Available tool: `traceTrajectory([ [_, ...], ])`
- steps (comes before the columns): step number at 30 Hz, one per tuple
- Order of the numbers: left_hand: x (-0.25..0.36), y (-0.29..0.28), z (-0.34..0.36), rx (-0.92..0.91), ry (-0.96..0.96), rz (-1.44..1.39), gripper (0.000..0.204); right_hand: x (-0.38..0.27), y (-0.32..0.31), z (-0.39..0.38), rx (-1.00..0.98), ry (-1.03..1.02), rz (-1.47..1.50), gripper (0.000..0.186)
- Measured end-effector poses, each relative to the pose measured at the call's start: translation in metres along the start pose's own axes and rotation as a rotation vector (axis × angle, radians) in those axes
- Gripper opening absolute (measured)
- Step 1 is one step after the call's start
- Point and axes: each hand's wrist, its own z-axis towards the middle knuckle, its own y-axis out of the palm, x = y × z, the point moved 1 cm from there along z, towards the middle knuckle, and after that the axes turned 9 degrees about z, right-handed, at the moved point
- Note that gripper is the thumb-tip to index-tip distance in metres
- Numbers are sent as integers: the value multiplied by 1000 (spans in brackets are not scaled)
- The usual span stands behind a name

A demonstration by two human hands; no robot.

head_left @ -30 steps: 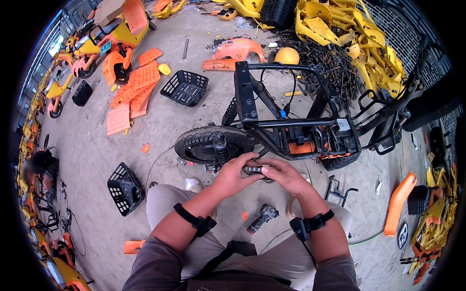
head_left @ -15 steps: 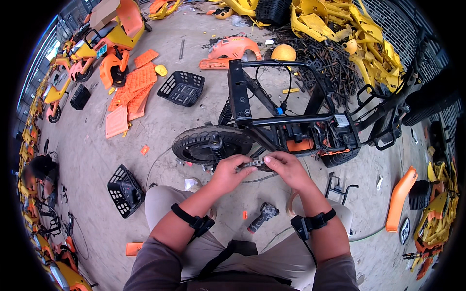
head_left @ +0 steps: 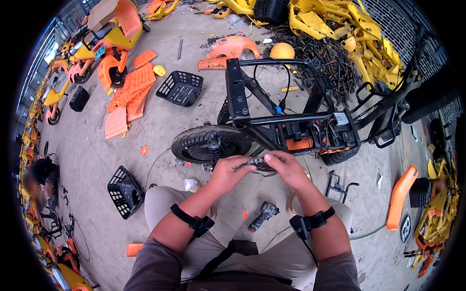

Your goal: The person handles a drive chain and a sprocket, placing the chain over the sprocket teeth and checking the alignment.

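Observation:
Both hands meet in front of me, just this side of the rear wheel (head_left: pixel 211 144) of a stripped black scooter frame (head_left: pixel 296 119). Between them runs a dark chain (head_left: pixel 256 161) with metal links. My left hand (head_left: pixel 230 171) pinches one end of the visible stretch between thumb and fingers. The thumb and fingers of my right hand (head_left: pixel 285 169) close on the other end. Part of the chain curves below the right fingers, and the palms hide some of it. A black shock absorber (head_left: pixel 215 145) stands close beyond my left hand.
A cordless power tool (head_left: pixel 263 217) lies on the floor between my legs. Black baskets (head_left: pixel 125 191) sit to the left. Orange panels (head_left: pixel 130 92) lie farther off, and yellow panels (head_left: pixel 374 53) are heaped at the far right. On the left, another person (head_left: pixel 41 177) bends down.
My hands still grip the chain, which has shifted slightly between the fingers; its lower curve sits higher. At the left, the other person has changed posture.

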Motion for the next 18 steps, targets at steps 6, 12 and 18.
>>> traceTrajectory([
  [6,3,1,-1,73,9,-29,29,5,3,4,12,50,160,45],
  [12,6,0,0,135,17,-21,31,9,5,6,0,55,242,47],
  [18,1,-3,-6,163,-29,113,32,6,8,6,-114,9,258,48],
])
